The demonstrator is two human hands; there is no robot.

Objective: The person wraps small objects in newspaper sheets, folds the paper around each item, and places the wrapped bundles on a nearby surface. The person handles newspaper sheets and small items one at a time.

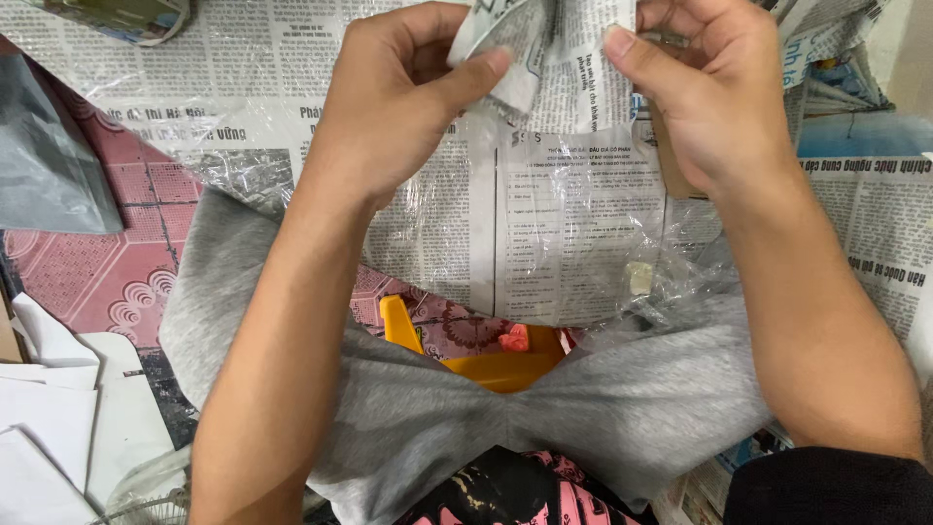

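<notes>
- Here, a folded piece of newspaper (544, 58) is pinched at the top of the view between both hands, held above the newspaper-covered floor (243, 107).
- The left hand (389, 107) is closed on the left edge of the folded newspaper, thumb pressed across the paper against the fingers.
- The right hand (709, 87) is clamped on the right edge, thumb tip on the print; a brown, cardboard-like thing seems to be tucked behind its palm, though that cannot be told for sure.
- A sheet of clear plastic film (573, 233) lies crinkled over the newspaper just below the hands.
- Grey shorts (408, 418) on the person's legs fill the lower view; a yellow plastic stool (496, 369) shows between the legs, over a patterned red tile floor (97, 262).
- White paper sheets (49, 408) lie at the lower left, well apart from the hands.
- The step in hand is judged to be folding or shaping the paper, with the fold not yet pressed flat.
- The next move would call for both thumbs keeping the edges aligned while the crease is drawn tight, without the thin paper being torn.
</notes>
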